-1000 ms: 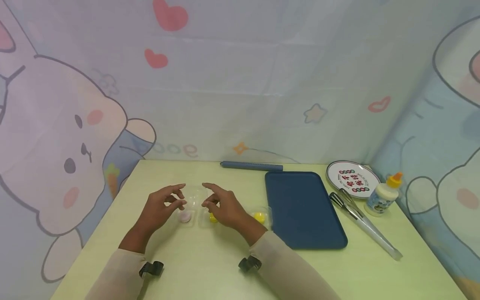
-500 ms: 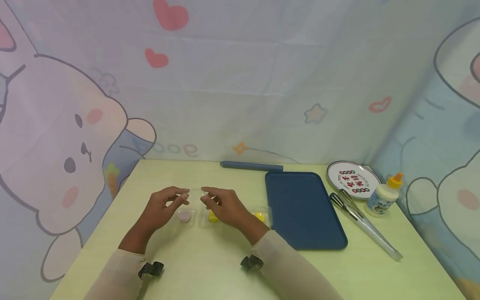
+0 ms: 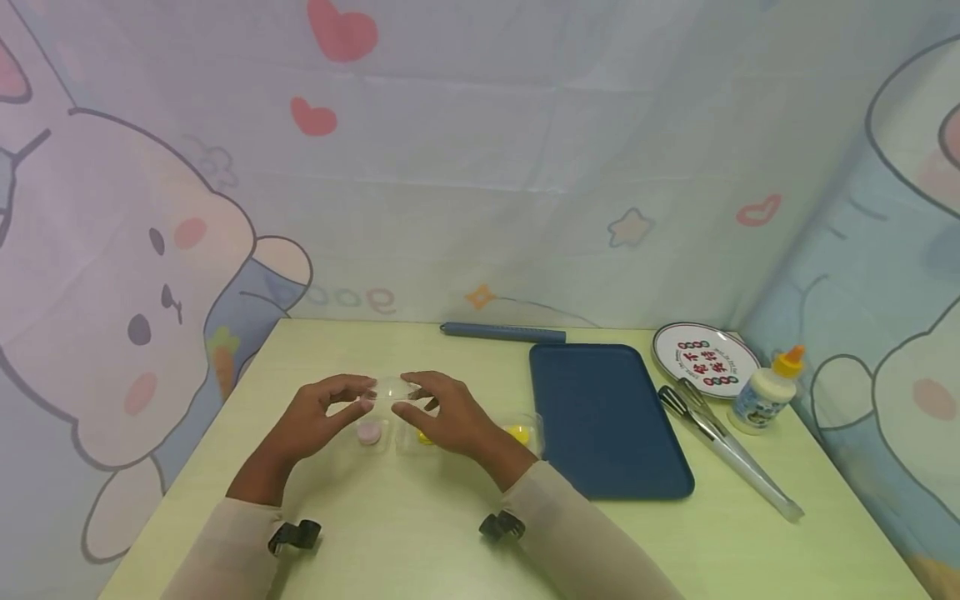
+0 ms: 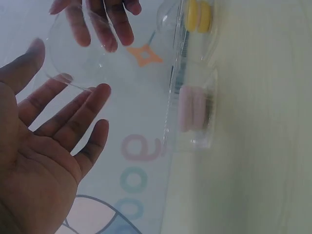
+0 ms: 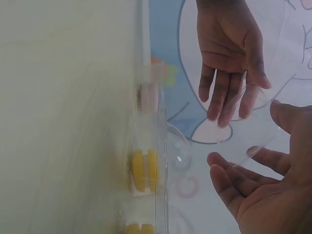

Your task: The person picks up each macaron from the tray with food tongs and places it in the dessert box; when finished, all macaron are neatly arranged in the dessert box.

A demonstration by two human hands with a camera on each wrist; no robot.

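A clear, domed plastic lid (image 3: 392,388) is held above the table between both hands. My left hand (image 3: 318,417) holds its left edge between thumb and fingers. On the opposite edge, my right hand (image 3: 456,419) grips with thumb and fingers, as the right wrist view also shows. Just below the hands, a pale pink macaron (image 3: 368,432) sits in a small clear plastic tray. To its right, a yellow macaron (image 4: 199,16) in clear packaging is partly hidden by my right hand in the head view. Another yellow macaron (image 3: 518,433) lies beyond the right wrist.
A dark blue tray (image 3: 611,421) lies right of the packages. Metal tongs (image 3: 731,450), a white plate (image 3: 705,358) with red writing and a bottle (image 3: 763,398) with a yellow cap stand farther right. A blue-grey bar (image 3: 502,332) lies along the back edge.
The lid has tilted from facing the head camera to lying flatter between the hands. The right thumb has shifted slightly left. The macarons and tray stay put.
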